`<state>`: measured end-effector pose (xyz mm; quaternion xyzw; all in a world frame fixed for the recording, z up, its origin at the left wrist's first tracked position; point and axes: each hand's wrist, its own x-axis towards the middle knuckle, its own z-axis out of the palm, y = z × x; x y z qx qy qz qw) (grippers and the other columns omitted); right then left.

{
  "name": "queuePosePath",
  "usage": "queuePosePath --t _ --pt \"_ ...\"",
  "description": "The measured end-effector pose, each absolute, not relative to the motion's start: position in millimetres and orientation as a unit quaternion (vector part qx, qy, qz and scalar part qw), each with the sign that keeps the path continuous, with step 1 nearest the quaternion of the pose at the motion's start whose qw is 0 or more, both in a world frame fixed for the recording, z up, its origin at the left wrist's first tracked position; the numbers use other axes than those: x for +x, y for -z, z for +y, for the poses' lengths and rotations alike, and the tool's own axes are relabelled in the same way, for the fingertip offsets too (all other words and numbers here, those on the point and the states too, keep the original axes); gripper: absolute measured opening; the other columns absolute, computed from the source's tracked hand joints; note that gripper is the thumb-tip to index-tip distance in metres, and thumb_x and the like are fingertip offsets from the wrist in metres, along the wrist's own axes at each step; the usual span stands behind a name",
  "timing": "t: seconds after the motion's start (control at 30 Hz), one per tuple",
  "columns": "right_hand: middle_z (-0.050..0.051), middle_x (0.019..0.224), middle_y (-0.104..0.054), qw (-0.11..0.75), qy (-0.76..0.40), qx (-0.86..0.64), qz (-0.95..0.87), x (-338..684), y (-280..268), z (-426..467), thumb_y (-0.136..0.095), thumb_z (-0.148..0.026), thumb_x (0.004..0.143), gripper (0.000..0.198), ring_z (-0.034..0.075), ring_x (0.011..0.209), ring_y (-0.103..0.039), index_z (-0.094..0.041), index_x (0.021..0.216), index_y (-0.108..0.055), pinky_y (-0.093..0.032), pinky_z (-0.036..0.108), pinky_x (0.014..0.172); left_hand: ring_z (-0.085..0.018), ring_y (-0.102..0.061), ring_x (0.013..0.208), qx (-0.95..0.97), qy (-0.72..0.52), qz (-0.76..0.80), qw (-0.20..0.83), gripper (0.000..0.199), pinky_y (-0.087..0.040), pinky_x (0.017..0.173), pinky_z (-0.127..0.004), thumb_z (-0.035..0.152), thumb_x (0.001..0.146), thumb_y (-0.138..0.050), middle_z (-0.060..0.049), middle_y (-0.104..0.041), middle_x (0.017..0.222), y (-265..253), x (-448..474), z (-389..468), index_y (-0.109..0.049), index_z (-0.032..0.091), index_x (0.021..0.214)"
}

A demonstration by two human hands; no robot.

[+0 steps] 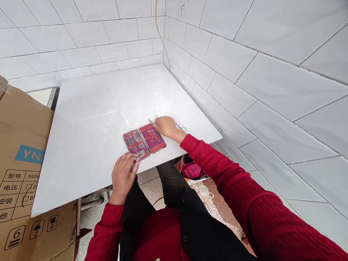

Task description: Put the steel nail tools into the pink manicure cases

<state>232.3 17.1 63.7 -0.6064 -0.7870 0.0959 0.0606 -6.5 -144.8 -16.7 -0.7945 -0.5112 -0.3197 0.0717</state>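
An open red manicure case (144, 140) lies on a white board (95, 119), with several metal tools strapped into both halves. My left hand (123, 175) rests at the board's near edge, fingers on the case's near left corner by a nail clipper (139, 155). My right hand (167, 127) lies just beyond the case's far right corner, fingers closed around thin metal tools; small scissors (179, 126) stick out to its right and a slim tip (150, 120) to its left.
A brown cardboard box (19, 174) with printed labels stands at the left, under the board's edge. White tiled walls (244, 72) close in behind and on the right. A thin cord (160, 32) hangs in the corner. A pink bag (191, 170) lies on the floor below.
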Motion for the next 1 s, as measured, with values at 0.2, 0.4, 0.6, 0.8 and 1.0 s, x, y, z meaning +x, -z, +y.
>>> queuePosePath --t 0.2,0.4,0.6,0.8,1.0 --pt "0.007 0.097 -0.078 0.083 -0.102 -0.692 -0.710 289 -62 25 -0.055 -0.014 0.088 0.024 0.021 0.087 -0.069 -0.020 0.096 -0.077 -0.044 0.027 0.070 -0.029 -0.066 0.118 -0.796 0.320 -0.509 0.069 0.018 -0.050 0.103 -0.046 0.034 0.101 -0.057 -0.011 -0.072 0.120 17 -7 -145 -0.065 0.021 0.110" --pt "0.006 0.094 -0.078 0.070 -0.137 -0.697 -0.700 303 -53 18 -0.058 -0.016 0.086 0.021 0.019 0.084 -0.068 -0.020 0.090 -0.078 -0.043 0.025 0.066 -0.029 -0.065 0.118 -0.792 0.329 -0.510 0.063 0.019 -0.050 0.103 -0.047 0.035 0.101 -0.056 -0.010 -0.072 0.120 18 -7 -143 -0.066 0.023 0.111" --pt "0.006 0.091 -0.077 0.078 -0.163 -0.686 -0.705 281 -53 32 -0.057 -0.021 0.091 0.020 0.018 0.078 -0.068 -0.019 0.088 -0.077 -0.043 0.025 0.062 -0.029 -0.065 0.117 -0.796 0.321 -0.509 0.069 0.018 -0.050 0.103 -0.046 0.034 0.101 -0.057 -0.011 -0.072 0.120 18 -8 -144 -0.066 0.021 0.109" --pt "0.017 0.102 -0.076 0.035 -0.134 -0.713 -0.688 260 -56 64 -0.061 -0.041 0.096 0.031 0.026 0.092 -0.072 -0.014 0.101 -0.074 -0.052 0.030 0.070 -0.029 -0.066 0.118 -0.794 0.325 -0.508 0.072 0.017 -0.050 0.103 -0.047 0.032 0.100 -0.058 -0.011 -0.072 0.120 18 -8 -144 -0.065 0.021 0.110" --pt "0.017 0.101 -0.076 0.022 -0.167 -0.723 -0.670 253 -57 79 -0.069 -0.023 0.088 0.019 0.029 0.095 -0.073 -0.013 0.103 -0.074 -0.055 0.032 0.074 -0.029 -0.065 0.118 -0.795 0.316 -0.513 0.064 0.017 -0.050 0.103 -0.047 0.033 0.101 -0.057 -0.011 -0.071 0.122 17 -7 -145 -0.065 0.021 0.110"
